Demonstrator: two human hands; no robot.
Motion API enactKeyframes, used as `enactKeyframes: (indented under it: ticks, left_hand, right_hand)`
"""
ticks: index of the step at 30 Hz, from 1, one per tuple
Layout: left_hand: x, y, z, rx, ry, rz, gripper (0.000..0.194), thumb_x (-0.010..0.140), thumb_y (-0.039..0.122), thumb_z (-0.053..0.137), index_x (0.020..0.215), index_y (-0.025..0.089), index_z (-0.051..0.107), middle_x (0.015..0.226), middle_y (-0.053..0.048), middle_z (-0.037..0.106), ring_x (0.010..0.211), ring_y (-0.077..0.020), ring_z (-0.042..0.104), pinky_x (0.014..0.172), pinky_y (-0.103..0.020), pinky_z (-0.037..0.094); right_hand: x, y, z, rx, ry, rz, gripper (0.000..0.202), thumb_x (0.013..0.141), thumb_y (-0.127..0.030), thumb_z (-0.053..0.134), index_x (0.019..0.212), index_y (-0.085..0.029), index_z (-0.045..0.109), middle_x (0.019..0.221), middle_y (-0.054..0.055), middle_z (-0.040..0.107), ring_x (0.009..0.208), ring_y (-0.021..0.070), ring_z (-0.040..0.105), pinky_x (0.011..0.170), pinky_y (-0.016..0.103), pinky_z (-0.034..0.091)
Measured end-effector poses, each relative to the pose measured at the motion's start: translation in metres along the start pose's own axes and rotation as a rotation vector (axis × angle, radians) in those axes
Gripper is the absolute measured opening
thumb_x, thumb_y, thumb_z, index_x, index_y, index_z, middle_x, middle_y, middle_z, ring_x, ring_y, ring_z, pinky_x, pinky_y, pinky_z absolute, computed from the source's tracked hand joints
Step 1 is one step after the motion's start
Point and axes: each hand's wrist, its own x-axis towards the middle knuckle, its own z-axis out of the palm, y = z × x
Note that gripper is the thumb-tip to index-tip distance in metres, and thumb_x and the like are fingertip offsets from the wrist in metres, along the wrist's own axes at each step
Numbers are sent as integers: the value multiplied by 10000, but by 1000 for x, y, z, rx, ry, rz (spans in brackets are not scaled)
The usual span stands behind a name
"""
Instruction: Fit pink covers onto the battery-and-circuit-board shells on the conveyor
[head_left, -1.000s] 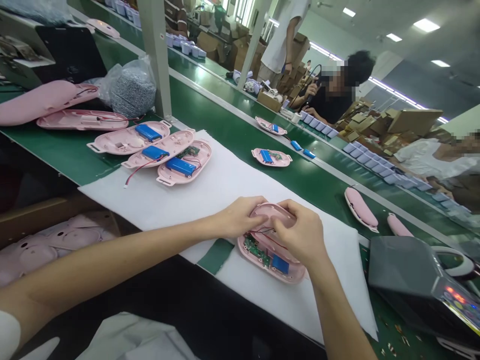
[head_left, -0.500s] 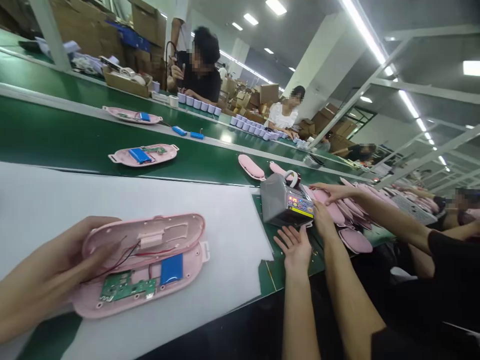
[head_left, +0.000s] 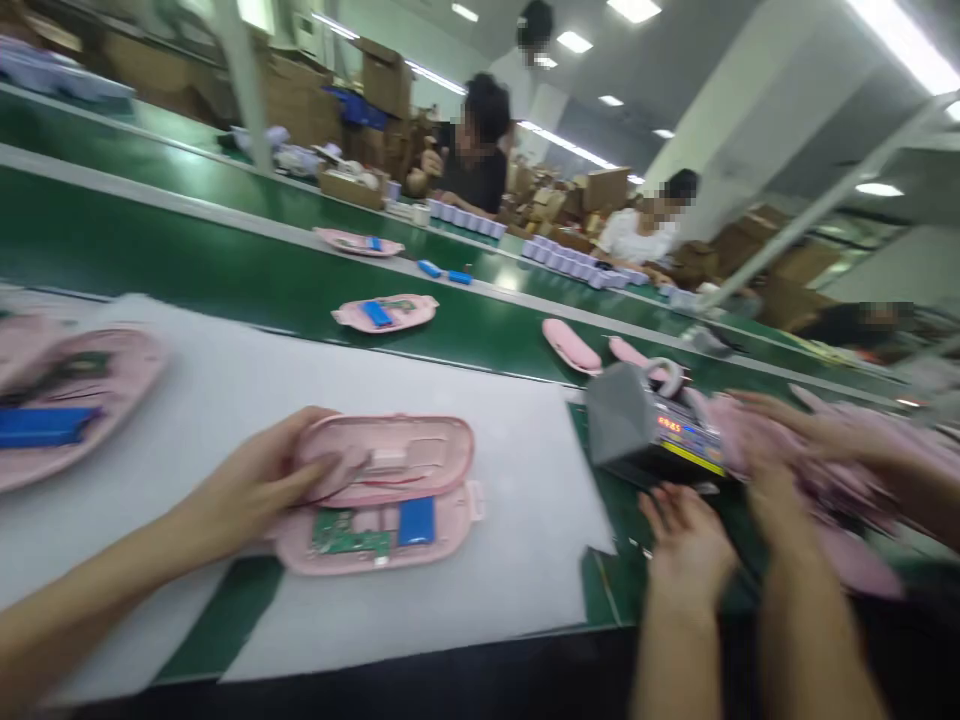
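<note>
My left hand [head_left: 277, 480] grips a pink plastic shell half [head_left: 450, 440], inner side toward me, thin wires inside. It overlaps a second pink shell half [head_left: 450, 555], which lies open on the white sheet with a green circuit board [head_left: 349, 535] and a blue battery [head_left: 417, 521]. At the front of a grey tape dispenser [head_left: 619, 425] with a lit display, my right hand [head_left: 686, 545] is held palm up. Its fingers are half curled and look apart, with nothing visible in them, though motion blurs them.
Another open pink shell [head_left: 139, 365] with a blue battery lies at left. Similar shells [head_left: 386, 313] sit on the green bench [head_left: 277, 285] beyond the white sheet [head_left: 525, 520]. A co-worker's arms [head_left: 795, 560] reach close by on the right, over piled pink shells. Other people sit across the bench.
The view has swung left, so things appear farther right, and another open shell shows at left. My right hand's fingers, spread before, are more curled near the dispenser's front. My left hand keeps its hold.
</note>
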Motion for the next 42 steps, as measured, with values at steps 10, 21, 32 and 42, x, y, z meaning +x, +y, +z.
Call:
enactKeyframes:
  ticks: [10,21,32,42]
  left_hand:
    - [-3,10,-5,-105,-114,53,210,902,254,509,1070,172,603,982,-39,668,875,-192,621,772,-284,512]
    - [-4,0,-2,-173,-128,82,144,936,200,437,998,172,564,903,-29,616,824,-179,583,748,-300,494]
    - [-8,-6,1,-197,-99,55,186,939,246,459,1065,168,571,999,-53,642,891,-201,598,822,-346,489]
    - [-8,-6,0,-159,-56,26,162,911,229,479,1036,183,571,967,-25,627,888,-196,592,781,-310,471]
  right_hand:
    - [3,-175,124,329,-816,-337,133,949,-274,500,869,-234,599,1162,66,588,1084,234,591,854,383,522]
    - [-5,-192,181,-1,-874,-701,167,937,-206,451,821,-196,572,1152,67,587,943,181,592,674,286,454]
    - [11,-198,194,69,-980,-590,180,822,-300,633,667,-208,635,905,21,694,811,178,629,647,286,430]
    - [14,-190,187,202,-1110,-397,202,901,-354,582,753,-232,644,1174,15,607,1011,188,605,849,327,457]
